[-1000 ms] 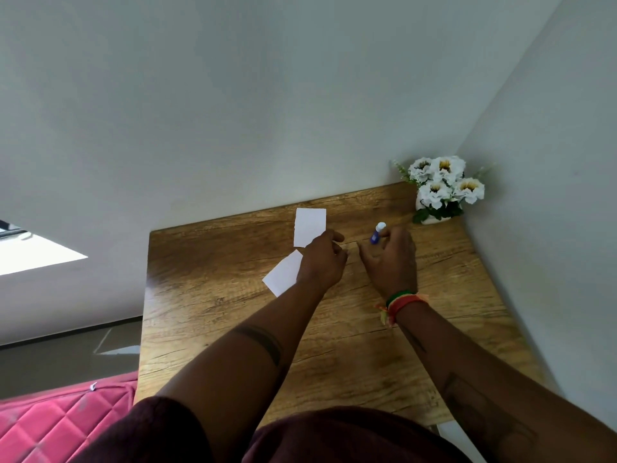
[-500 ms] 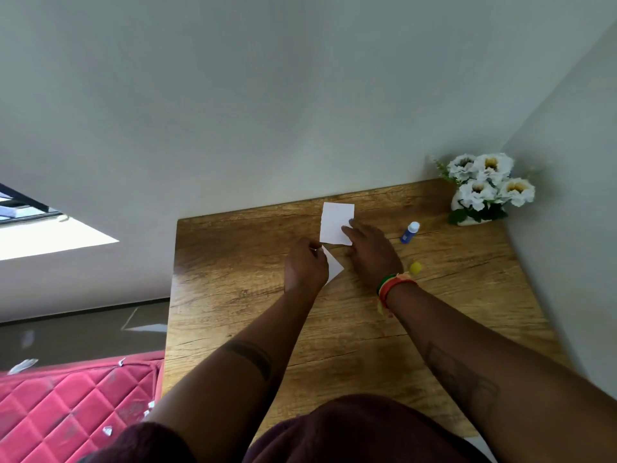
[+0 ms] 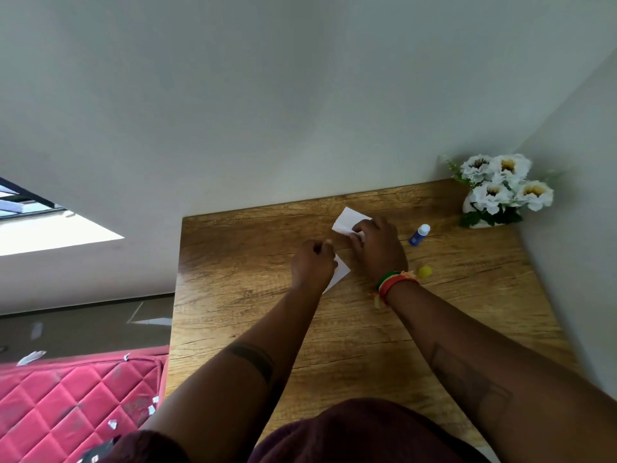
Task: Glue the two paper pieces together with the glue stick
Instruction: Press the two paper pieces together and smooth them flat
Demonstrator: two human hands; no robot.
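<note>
Two white paper pieces lie on the wooden table [image 3: 434, 329], apart from each other. One far paper piece [image 3: 347, 219] sits near the back edge, tilted, and the right hand [image 3: 377, 250] rests on its near corner with curled fingers that seem to pinch the edge. A near paper piece [image 3: 340, 272] lies closer to the person, mostly hidden under the left hand [image 3: 312, 264], which covers it with fingers curled; whether those fingers actually grip the sheet cannot be told. Just right of the right hand stands the glue stick [image 3: 419, 234], blue with a white top, uncapped or not is unclear. Its yellow cap [image 3: 424, 271] lies on the table beside the right wrist, which wears a coloured wristband [image 3: 394, 284]. A pot of white flowers [image 3: 500, 188] stands in the far right corner against the wall. Left of the table is a red quilted cushion [image 3: 66, 402] strewn with paper scraps.
</note>
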